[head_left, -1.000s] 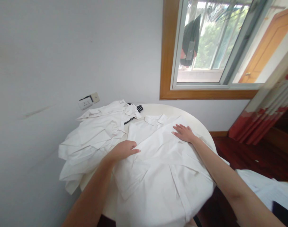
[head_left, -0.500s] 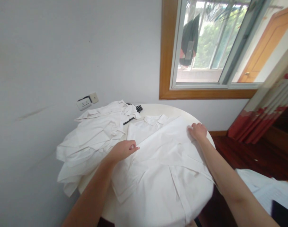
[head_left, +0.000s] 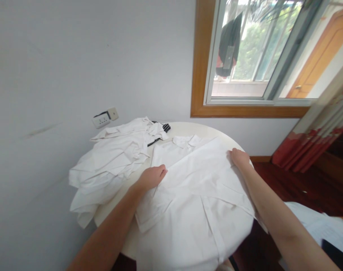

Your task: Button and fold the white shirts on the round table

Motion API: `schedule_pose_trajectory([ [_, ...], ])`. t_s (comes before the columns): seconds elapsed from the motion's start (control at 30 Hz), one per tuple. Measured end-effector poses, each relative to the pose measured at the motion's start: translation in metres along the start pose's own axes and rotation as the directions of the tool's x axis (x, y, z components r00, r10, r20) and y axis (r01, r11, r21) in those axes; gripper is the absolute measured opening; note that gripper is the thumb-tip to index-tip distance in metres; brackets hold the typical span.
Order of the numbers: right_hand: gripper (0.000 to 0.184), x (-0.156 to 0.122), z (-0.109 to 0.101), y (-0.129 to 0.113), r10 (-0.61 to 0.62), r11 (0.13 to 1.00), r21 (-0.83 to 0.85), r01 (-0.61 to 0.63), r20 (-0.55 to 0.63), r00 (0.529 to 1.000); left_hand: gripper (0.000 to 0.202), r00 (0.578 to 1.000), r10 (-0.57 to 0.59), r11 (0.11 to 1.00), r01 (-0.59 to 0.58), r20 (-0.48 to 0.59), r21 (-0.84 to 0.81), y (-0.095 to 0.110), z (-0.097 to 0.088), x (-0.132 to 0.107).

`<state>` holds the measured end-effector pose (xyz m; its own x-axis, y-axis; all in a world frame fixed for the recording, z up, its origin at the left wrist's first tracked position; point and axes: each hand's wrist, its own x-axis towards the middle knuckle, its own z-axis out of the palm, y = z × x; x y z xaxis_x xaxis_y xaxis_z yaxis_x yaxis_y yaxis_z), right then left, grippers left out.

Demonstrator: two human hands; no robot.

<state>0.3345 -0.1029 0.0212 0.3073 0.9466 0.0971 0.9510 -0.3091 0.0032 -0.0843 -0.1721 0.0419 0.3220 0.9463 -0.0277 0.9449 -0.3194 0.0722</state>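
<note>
A white collared shirt (head_left: 194, 180) is spread over the round white table (head_left: 208, 130), one side folded diagonally across its front. Its collar lies toward the wall, and the lower part hangs over the near edge. With fingers closed, my left hand (head_left: 153, 177) grips the cloth at the left side of the fold. Across from it, my right hand (head_left: 239, 157) pinches the shirt's right edge close to the table's rim. The fingertips of both hands are partly hidden.
Left of the shirt lies a heap of white garments (head_left: 112, 158), partly hanging off the table. A black-and-white striped item (head_left: 166, 127) sits behind it. A wall socket (head_left: 100, 120), a window (head_left: 245, 56) and a curtain (head_left: 307, 139) surround the table. More white cloth (head_left: 315, 222) lies at lower right.
My left hand has shifted slightly up and its fingers have curled in more tightly. The right hand has moved a little to the right along the shirt's edge. The view has tilted slightly.
</note>
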Motion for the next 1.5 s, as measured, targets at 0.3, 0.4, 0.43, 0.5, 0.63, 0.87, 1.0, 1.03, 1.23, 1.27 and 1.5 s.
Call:
schedule_pose_trajectory([
  [0.3, 0.038, -0.008, -0.015, 0.014, -0.162, 0.985, -0.075, 0.154, -0.123, 0.979, 0.033, 1.000, 0.000, 0.999, -0.001, 0.029, 0.049, -0.004, 0.004, 0.004],
  [0.4, 0.045, -0.018, -0.017, 0.014, -0.138, 0.989, -0.075, 0.130, -0.118, 0.983, 0.033, 0.999, -0.009, 0.999, 0.008, 0.037, 0.047, -0.004, 0.005, 0.005],
  [0.43, 0.049, -0.023, -0.017, 0.012, -0.132, 0.989, -0.079, 0.125, -0.098, 0.986, 0.033, 0.999, -0.011, 0.999, 0.009, 0.039, 0.047, -0.003, 0.005, 0.005],
  [0.5, 0.055, -0.033, -0.014, 0.008, -0.126, 0.989, -0.091, 0.119, -0.074, 0.989, 0.033, 0.999, -0.016, 0.999, 0.014, 0.042, 0.050, -0.002, 0.004, 0.005],
  [0.63, 0.055, -0.050, -0.006, -0.001, -0.049, 0.994, -0.103, 0.034, -0.150, 0.987, 0.034, 0.999, -0.017, 0.999, 0.015, 0.040, 0.048, 0.000, 0.001, 0.003],
  [0.87, 0.052, -0.052, -0.002, -0.001, 0.066, 0.996, -0.051, -0.075, -0.162, 0.985, 0.032, 1.000, -0.021, 1.000, 0.022, 0.016, 0.000, 0.001, 0.000, 0.000],
  [1.0, 0.049, -0.043, 0.001, 0.004, 0.075, 0.997, -0.024, -0.076, -0.050, 0.996, 0.033, 1.000, -0.026, 0.999, 0.026, 0.007, -0.026, 0.000, 0.002, 0.001],
  [1.03, 0.047, -0.041, 0.001, 0.006, 0.046, 0.998, -0.029, -0.047, -0.031, 0.998, 0.033, 1.000, -0.026, 0.999, 0.027, 0.008, -0.032, 0.000, 0.002, 0.001],
  [1.23, 0.044, -0.038, -0.001, 0.012, -0.100, 0.992, -0.078, 0.096, -0.048, 0.994, 0.034, 0.999, -0.041, 0.996, 0.042, 0.015, -0.079, -0.003, 0.003, 0.003],
  [1.27, 0.044, -0.038, -0.003, 0.014, -0.109, 0.991, -0.081, 0.105, -0.049, 0.993, 0.034, 0.999, -0.046, 0.995, 0.047, 0.014, -0.093, -0.003, 0.003, 0.004],
  [1.5, 0.044, -0.029, -0.007, 0.028, -0.121, 0.989, -0.091, 0.118, -0.025, 0.992, 0.039, 0.997, -0.077, 0.979, 0.079, 0.019, -0.186, -0.006, 0.005, 0.003],
])
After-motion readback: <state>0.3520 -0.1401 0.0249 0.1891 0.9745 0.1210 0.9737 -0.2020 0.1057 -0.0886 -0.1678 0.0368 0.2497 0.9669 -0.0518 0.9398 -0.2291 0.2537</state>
